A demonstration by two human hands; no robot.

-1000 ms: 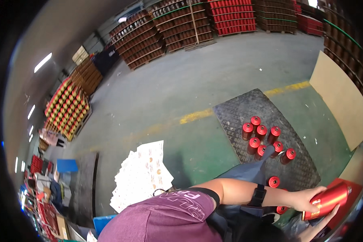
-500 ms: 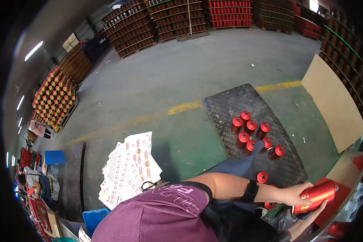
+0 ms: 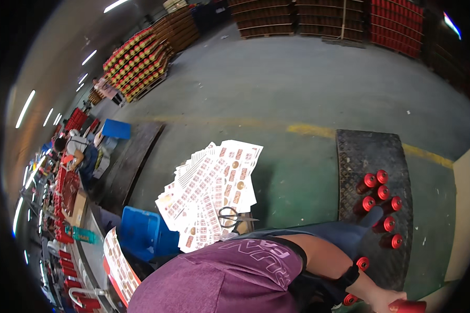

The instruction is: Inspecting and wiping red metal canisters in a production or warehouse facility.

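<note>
At the lower right edge, my left hand [image 3: 385, 299] is closed on a red metal-looking canister [image 3: 411, 307], which the picture's edge partly cuts off. My right hand is out of view. Just up from my forearm, several red canisters [image 3: 391, 203] stand upright on a dark textured board [image 3: 360, 148]. Two more show close beside my arm, one red canister [image 3: 363, 263] above it and another [image 3: 350, 299] below. Scissors [image 3: 235, 217] with black handles lie on a fanned stack of printed sheets [image 3: 214, 182], left of my sleeve.
A blue bin [image 3: 139, 229] stands left of the sheets, near a long work surface [image 3: 96, 224] with red goods. A person [image 3: 81, 154] bends there; another person [image 3: 107, 89] stands near a loaded pallet [image 3: 138, 62]. A pale panel [image 3: 466, 208] rises at right.
My view has swung left, so the board and canisters sit farther right. The held canister has shifted to the lower edge, and my right hand has left the picture. The scissors now show fully.
</note>
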